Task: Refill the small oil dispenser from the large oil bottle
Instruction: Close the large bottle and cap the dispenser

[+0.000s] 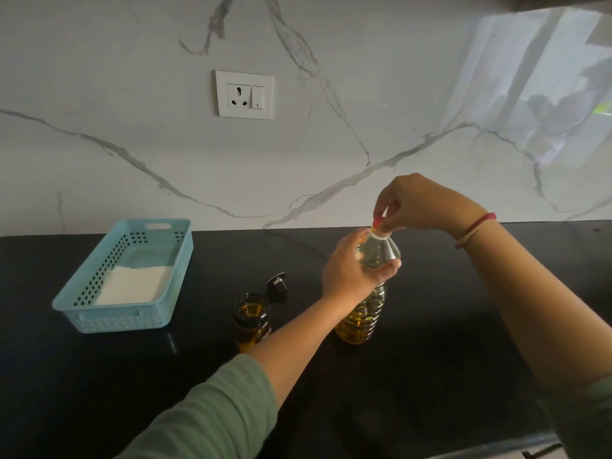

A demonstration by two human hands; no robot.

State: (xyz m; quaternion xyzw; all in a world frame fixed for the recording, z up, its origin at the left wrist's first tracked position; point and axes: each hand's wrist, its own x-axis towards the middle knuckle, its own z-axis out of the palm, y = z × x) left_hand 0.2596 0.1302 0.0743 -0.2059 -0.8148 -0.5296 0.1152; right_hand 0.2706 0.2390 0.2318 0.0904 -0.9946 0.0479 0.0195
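The large clear oil bottle (362, 321), ribbed and holding yellow oil, stands upright on the black counter (430, 342). My left hand (351, 271) grips its upper shoulder. My right hand (417, 203) pinches the red cap (377, 223) on the bottle's neck from above. The small amber oil dispenser (251, 321) stands open to the left of the bottle, partly behind my left forearm. Its black stopper (277, 283) lies on the counter just behind it.
A light blue perforated plastic basket (82, 303) with a white cloth inside sits at the left of the counter. A marble backsplash with a white socket and switch plate (244, 94) rises behind. The counter's front edge runs at the lower right.
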